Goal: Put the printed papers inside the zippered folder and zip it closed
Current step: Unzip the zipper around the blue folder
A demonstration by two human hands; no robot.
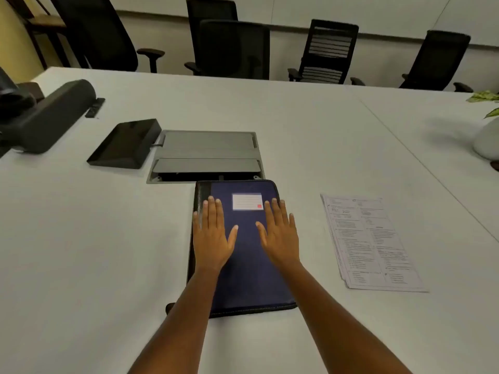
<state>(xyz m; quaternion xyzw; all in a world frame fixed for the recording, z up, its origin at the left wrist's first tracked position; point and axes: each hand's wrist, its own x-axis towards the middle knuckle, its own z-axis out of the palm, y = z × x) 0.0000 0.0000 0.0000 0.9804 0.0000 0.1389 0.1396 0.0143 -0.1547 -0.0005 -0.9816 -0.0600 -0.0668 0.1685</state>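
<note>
Lying seemingly zipped under the spread left hand point(213, 234) and right hand point(279, 236), the folder point(248, 271) sits beside the papers point(370, 241).

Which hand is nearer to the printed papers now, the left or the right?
The right. The right hand lies flat on the folder, on the side toward the papers. The left hand lies flat on the folder's far side, near its spine.

We see two bare forearms entering from the bottom edge, no sleeves visible up to the frame limit. Left hand point(212, 236) and right hand point(279, 236): no rings, no watch, no bracelets, no gloves. Fingernails short, pale and unpainted. We note no markings.
</note>
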